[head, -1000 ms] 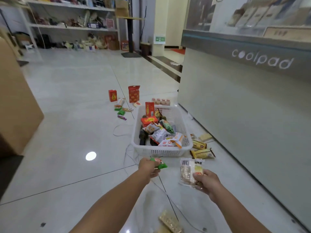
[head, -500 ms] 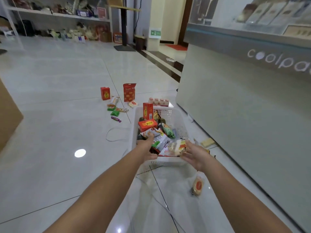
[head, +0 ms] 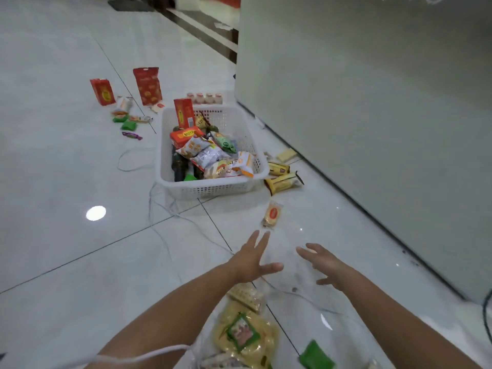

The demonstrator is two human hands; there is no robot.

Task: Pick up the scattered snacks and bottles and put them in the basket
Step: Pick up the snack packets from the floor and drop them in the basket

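The white plastic basket [head: 210, 188] stands on the floor, piled with snack packets and dark bottles. My left hand [head: 254, 258] and my right hand [head: 323, 262] hover empty, fingers spread, over the tiles in front of the basket. A small clear-wrapped snack with a red label [head: 273, 214] lies just beyond my left fingertips. Under my forearms lie a yellow packet with a green label [head: 243, 332], a wafer packet [head: 246, 295] and a green sachet [head: 315, 356]. Two yellow bars [head: 282, 182] lie right of the basket.
Behind the basket stand two red packets [head: 102, 91] [head: 147, 85], a row of small bottles [head: 205, 98] and several small green and purple sweets [head: 129, 126]. A grey counter wall [head: 372, 115] closes the right side. Thin white cables [head: 165, 230] trail over the floor.
Both hands dropped their packets into the basket and drew back toward me, now empty. The camera has tilted down, showing more snacks near my forearms.
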